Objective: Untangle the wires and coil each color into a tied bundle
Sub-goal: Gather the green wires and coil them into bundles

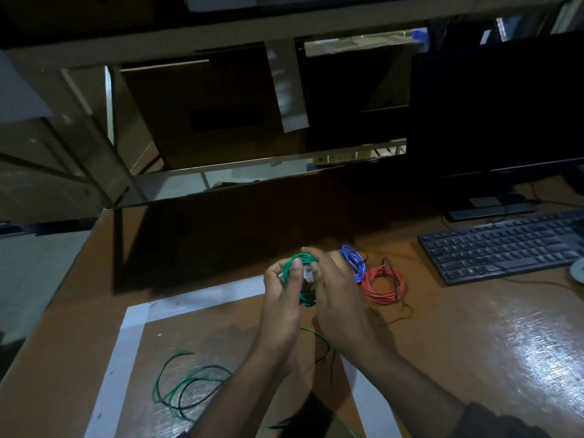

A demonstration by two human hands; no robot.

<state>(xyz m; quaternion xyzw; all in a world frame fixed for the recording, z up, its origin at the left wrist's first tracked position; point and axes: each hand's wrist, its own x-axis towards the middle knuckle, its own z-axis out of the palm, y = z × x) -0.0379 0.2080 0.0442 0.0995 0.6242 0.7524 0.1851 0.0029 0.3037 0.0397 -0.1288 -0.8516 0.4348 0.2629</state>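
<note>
Above the desk, my left hand [281,295] grips a partly wound coil of green wire [300,262], thumb laid across it. My right hand [331,286] pinches the same coil from the right, fingers curled; a small white piece shows between the hands. The loose rest of the green wire [186,384] trails in loops on the desk at lower left, along with a black wire [196,395]. A blue bundle [355,262] lies just behind my right hand. A red bundle [384,286] with a black tie lies to its right.
White tape [132,336] marks a rectangle on the brown desk [474,343]. A black keyboard [502,248] and a dark monitor [496,115] stand at the right. A dark panel [252,216] rises behind the hands. Shelving with boxes fills the back.
</note>
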